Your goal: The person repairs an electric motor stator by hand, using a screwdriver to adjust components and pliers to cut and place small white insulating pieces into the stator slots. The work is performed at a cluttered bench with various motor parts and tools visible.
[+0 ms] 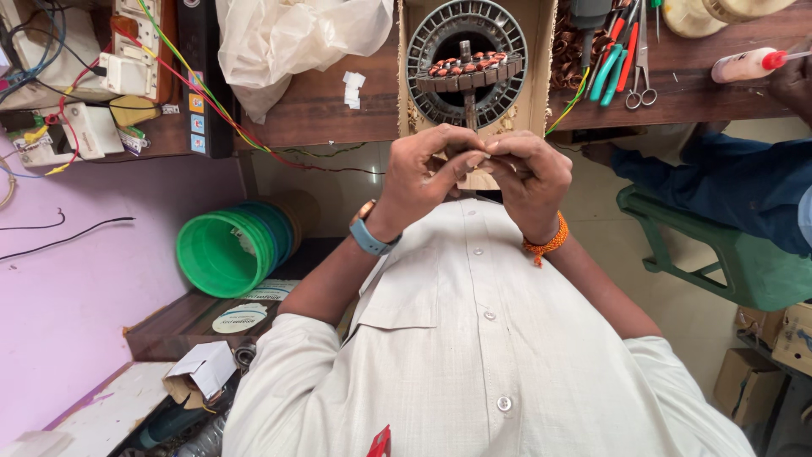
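1. Head view, hands: while pinching together at the centre of the frame, left hand and right hand meet fingertip to fingertip, just above the shirt front. Each grip narrow, closed on a small pale piece; too small to tell what kind of piece. Blue watch on the left wrist, orange thread band on the right.
2. Head view, step in hand: by the look of it, fine fingertip work on the piece, held in the air and touching nothing else. Further handling likely calls for a steady pinch and small, careful finger moves, not force.
3. Head view, at 12 o'clock from the hands: round motor stator with copper windings, lying in a cardboard tray on the wooden bench, just beyond the fingertips but apart from them.
4. Head view, at 1 to 2 o'clock: scissors, green-handled tools and a white glue bottle on the bench.
5. Head view, at 3 o'clock: another person's blue sleeve above a green stool.
6. Head view, at 8 o'clock: stacked green buckets, well apart from the hands.
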The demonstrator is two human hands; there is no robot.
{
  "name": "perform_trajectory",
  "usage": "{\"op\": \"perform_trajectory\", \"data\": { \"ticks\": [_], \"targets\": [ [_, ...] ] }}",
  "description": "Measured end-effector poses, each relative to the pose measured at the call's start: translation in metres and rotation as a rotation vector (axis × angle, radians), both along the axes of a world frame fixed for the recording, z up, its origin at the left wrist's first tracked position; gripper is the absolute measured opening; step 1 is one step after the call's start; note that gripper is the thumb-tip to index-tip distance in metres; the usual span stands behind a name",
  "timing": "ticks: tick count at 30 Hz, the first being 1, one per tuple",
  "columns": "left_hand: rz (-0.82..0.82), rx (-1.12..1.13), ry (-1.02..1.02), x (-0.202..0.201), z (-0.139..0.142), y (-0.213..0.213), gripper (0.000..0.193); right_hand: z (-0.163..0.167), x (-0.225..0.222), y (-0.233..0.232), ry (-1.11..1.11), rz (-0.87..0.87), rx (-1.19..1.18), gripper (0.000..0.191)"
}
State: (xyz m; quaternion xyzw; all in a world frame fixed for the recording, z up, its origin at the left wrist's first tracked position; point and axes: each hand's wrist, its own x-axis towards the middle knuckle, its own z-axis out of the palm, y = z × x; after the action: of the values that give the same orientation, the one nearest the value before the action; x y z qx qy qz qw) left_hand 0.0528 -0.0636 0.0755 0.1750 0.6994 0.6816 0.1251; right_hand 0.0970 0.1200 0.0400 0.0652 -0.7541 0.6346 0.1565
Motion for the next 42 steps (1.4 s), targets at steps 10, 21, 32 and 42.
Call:
{"op": "perform_trajectory", "data": {
  "ticks": [10, 21, 32, 42],
  "targets": [
    [-0.238, -0.101, 0.182, -0.02, 0.019, -0.014, 0.024, -0.002, -0.004, 0.009, -0.572, 0.283, -0.856, 0.008],
    [-0.299, 0.167, -0.301, -0.014, -0.016, -0.012, 0.008, -0.024, -0.001, 0.022, -0.894, 0.433, -1.001, 0.01],
    [0.018, -0.467, 0.87, -0.071, -0.027, -0.007, 0.055, -0.017, -0.031, 0.02, -0.192, -0.061, -0.42, 0.007],
    [0.016, -0.485, 0.606, -0.104, -0.065, 0.002, 0.081, -0.04, -0.084, 0.009, 0.309, -0.245, 0.312, 0.017]
  ]
}}
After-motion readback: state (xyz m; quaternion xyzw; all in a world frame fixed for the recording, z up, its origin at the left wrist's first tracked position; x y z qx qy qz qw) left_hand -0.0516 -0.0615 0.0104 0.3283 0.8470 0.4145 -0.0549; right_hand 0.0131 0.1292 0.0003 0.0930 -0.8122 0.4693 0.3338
